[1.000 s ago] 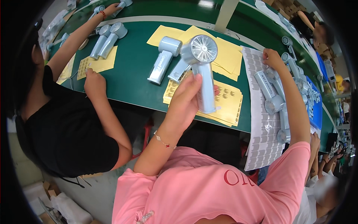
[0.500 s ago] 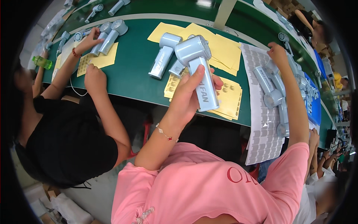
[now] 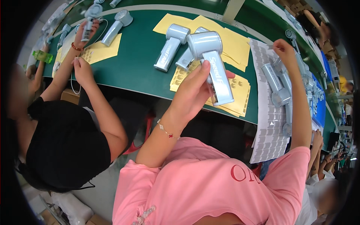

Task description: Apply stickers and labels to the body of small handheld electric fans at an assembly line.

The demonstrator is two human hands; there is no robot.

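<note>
My left hand is wrapped round the handle of a light blue handheld fan, its round head tilted up and toward the left. Thumb and fingers lie on opposite sides of the handle. Two more handheld fans lie just behind it: one to the left, the other partly hidden. Over on the right, my right hand is raised above the top of a white sheet of grey stickers, fingers bent in and tips pinched together. What they hold, if anything, is too small to make out.
Yellow sticker sheets lie on the green table. Several fans rest on the grey sticker sheet, with a blue tray beyond. At left, a co-worker's hand holds a fan. A green bottle stands further left.
The fan in my left hand has turned, showing more of its handle's printed face, and shifted slightly right. My right hand stays near the sticker sheet. The co-worker has lifted a fan.
</note>
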